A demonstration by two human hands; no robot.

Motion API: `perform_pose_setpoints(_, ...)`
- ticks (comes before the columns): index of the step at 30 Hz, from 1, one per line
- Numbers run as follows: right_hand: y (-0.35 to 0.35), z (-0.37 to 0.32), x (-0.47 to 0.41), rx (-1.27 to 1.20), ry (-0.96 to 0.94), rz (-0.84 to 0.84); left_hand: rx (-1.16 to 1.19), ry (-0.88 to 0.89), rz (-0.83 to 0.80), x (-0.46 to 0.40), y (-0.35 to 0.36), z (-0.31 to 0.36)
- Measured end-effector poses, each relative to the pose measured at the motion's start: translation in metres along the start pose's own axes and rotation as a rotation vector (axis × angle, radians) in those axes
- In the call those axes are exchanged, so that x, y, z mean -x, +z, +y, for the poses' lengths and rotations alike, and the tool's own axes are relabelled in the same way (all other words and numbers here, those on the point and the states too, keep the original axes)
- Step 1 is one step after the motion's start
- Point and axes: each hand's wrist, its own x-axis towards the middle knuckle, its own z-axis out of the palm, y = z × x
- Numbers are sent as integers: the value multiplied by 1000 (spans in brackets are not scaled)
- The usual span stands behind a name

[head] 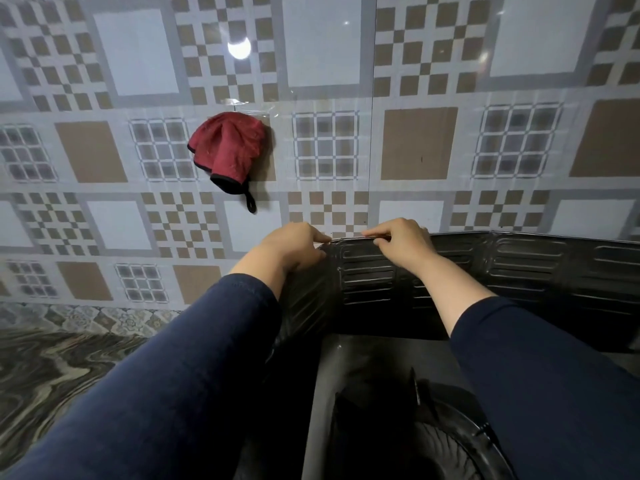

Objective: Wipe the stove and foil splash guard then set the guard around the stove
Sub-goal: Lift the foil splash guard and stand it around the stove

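Against tiled wall [415, 64], left hand [294, 247] and right hand [401, 242] pinch splash guard [519, 268] rim (upright).

Light: dim, soft.
Glare: bright white lamp spot [239, 48] on shiny wall tiles [415, 143].
Edges: bent, stretched.
Blur: patterned counter [52, 368] at left, smeared.

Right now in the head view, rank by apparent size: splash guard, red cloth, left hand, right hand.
1. splash guard, largest.
2. red cloth.
3. left hand and right hand look alike; unranked. The cloth hangs farther away, so its true size is unsure.
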Motion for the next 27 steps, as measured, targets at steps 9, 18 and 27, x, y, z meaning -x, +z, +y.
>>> perform_pose_setpoints(9, 24, -24, 5, -112, -113, 29, 20, -35, -42, 15, -13, -20)
perform_pose_setpoints(18, 27, -26, 3, -69, -82, 41, 217, -52, -112, 29, -12, -4)
perform_pose_setpoints(27, 43, -42, -9, -74, -70, 24, 430, -115, -84, 35, -11, 4)
